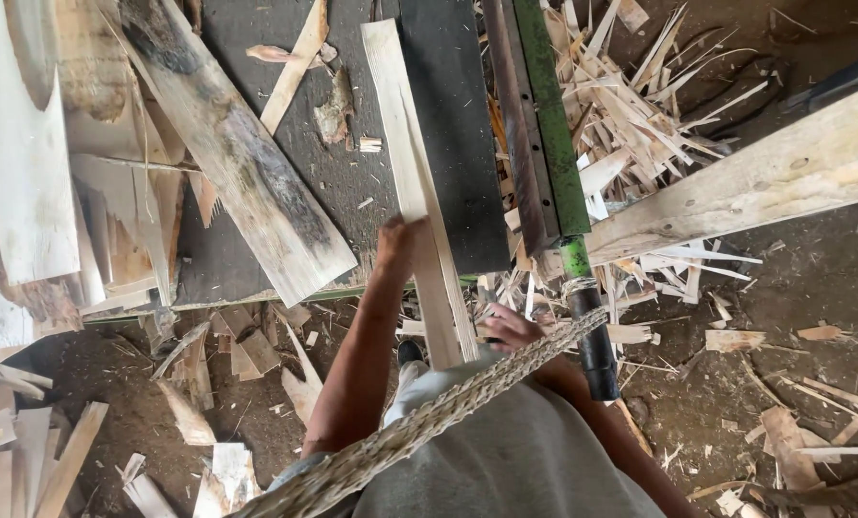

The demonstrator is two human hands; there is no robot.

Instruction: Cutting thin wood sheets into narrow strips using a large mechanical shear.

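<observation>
A long pale wood strip [412, 163] lies lengthwise on the dark machine table [333, 163], its near end hanging over the table's front edge. My left hand [396, 244] is closed on the strip's left edge about halfway along. Lower down, my right hand [509, 327] sits by the strip's near end, its fingers curled; whether it grips the wood I cannot tell. A braided straw rope [448, 408] crosses over my right forearm, running from the lever toward my body.
A green metal lever [549, 134] with a black handle [597, 345] runs along the table's right side. A wide weathered plank [232, 163] and pale boards [16, 144] lie left. A thick beam [755, 182] crosses right. Offcuts [640, 86] litter the dirt floor.
</observation>
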